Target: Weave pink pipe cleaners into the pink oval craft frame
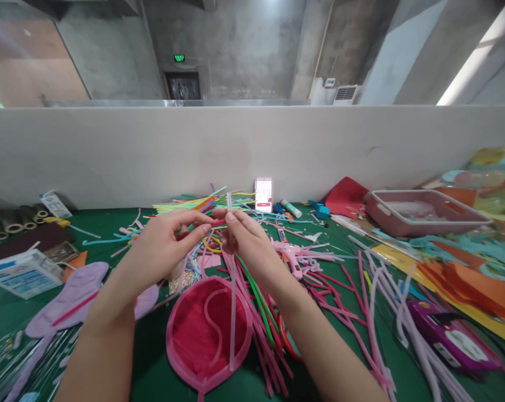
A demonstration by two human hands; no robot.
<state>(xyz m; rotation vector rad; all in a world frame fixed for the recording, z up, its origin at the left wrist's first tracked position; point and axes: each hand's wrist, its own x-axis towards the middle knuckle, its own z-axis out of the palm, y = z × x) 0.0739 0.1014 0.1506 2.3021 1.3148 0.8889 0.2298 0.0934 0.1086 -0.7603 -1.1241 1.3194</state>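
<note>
My left hand [174, 240] pinches one end of a short red pipe cleaner [219, 222] in front of me. My right hand [250, 240] has its fingers closed round a long pale pink pipe cleaner [232, 312], which hangs upright from them. The red one's other end reaches the right fingertips; its exact hold there is hidden. Below both hands lies a dark pink fuzzy leaf-shaped piece [189, 329] with a paler rim and a curved pink stem on it. A bundle of pink pipe cleaners [263, 340] and green ones [263, 301] lies beside it.
On the green table [147, 357], a lilac shape [74, 296] and a carton [24, 273] lie left. A lit phone [264, 195] leans at the back. To the right are a pink glue gun [292, 258], a pink bin [428, 223] and a purple device [453, 335].
</note>
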